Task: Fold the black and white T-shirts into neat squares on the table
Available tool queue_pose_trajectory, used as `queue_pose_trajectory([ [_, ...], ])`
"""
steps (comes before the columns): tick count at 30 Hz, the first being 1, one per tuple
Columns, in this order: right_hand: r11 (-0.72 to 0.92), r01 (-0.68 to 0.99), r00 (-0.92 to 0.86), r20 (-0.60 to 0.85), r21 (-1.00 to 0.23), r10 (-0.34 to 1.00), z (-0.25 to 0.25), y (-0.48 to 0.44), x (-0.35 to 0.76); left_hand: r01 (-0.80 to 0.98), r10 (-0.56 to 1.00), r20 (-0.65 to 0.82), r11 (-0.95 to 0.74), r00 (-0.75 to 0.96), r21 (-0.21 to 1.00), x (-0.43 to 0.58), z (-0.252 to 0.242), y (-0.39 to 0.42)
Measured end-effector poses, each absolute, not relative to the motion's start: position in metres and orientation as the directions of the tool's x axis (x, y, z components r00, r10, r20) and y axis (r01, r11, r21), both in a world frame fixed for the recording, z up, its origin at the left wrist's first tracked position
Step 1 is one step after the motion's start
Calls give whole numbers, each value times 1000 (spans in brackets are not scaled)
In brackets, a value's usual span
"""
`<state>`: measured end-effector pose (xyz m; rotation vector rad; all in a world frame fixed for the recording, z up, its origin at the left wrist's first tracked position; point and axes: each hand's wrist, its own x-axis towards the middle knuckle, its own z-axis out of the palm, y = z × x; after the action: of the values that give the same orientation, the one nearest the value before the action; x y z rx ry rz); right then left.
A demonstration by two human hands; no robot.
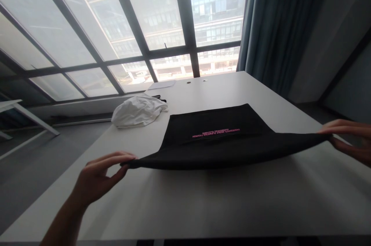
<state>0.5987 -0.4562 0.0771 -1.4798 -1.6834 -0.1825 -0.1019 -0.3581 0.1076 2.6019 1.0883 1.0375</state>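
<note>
A black T-shirt [214, 141] with small pink lettering, upside down from my side, stretches between my two hands. Its far part lies flat on the white table [185, 207], while the near edge is lifted and sags a little in the middle. At the near left corner, my left hand [97, 174] pinches the cloth between thumb and fingers. My right hand [350, 137], cut off by the frame's right side, pinches the opposite corner. The shirt's underside is hidden.
A crumpled white cloth [139, 111] lies at the table's left edge, beside a dark object [159, 98]. A sheet of paper [161, 85] lies farther back. Beyond the table are large windows [162, 6] and a blue-grey curtain [278, 33]. Another white table [31, 112] stands left.
</note>
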Motion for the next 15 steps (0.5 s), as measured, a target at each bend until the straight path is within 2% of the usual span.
queue_pose_trajectory([
  [3,242,876,49,576,-416,816,89,-430,606,573,739,589,-651,328,497,-98,107,-324],
  [8,205,746,211,517,-634,830,109,-370,602,416,831,555,-520,44,746,-82,104,-248],
  [11,153,650,298,434,-744,850,108,-323,596,350,867,498,-468,8,811,-63,102,-203],
  [15,72,415,332,225,-907,916,81,-253,587,372,944,322,-325,70,870,-35,82,-146],
])
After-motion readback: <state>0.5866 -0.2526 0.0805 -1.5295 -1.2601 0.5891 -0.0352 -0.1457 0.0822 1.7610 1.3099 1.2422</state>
